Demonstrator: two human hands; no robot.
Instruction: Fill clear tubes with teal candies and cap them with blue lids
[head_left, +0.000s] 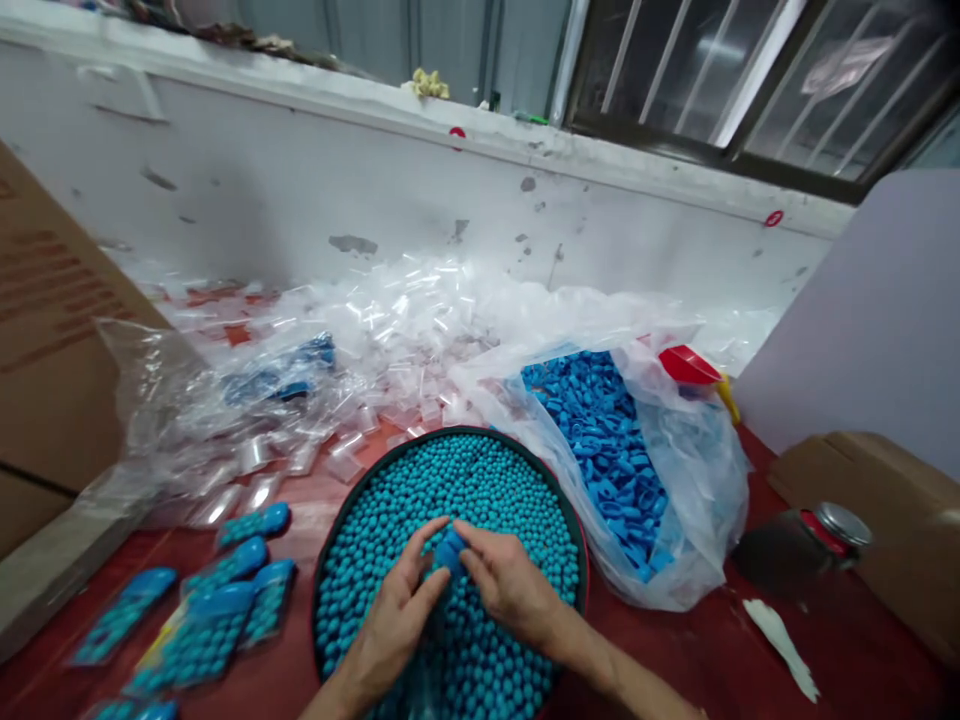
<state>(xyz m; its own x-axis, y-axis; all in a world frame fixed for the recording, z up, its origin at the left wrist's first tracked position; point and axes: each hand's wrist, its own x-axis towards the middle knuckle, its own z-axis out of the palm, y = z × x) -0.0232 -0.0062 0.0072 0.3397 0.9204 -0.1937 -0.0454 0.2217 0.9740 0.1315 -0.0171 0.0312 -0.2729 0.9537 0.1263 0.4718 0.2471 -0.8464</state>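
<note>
My left hand (pixel 391 612) and my right hand (pixel 517 590) meet over a round, dark-rimmed tub (pixel 324 560) of blue-green balls (pixel 457 475). Between their fingertips is a small blue cap (pixel 450 550). My right thumb and fingers pinch the cap from the right. The left fingers close around the piece from the other side, where a clear plastic case seems to hang below the cap, blurred and partly hidden by my hand. To the left lie several clear cases with blue caps (pixel 217 630), filled with balls.
At right, an open plastic bag (pixel 690 500) holds many blue caps (pixel 592 440), with a red scoop (pixel 690 366) behind. Clear empty cases (pixel 405 350) pile along the wall. A cardboard box (pixel 60 330) stands left; a metal-lidded jar (pixel 802 545) and brown carton (pixel 877 520) are right.
</note>
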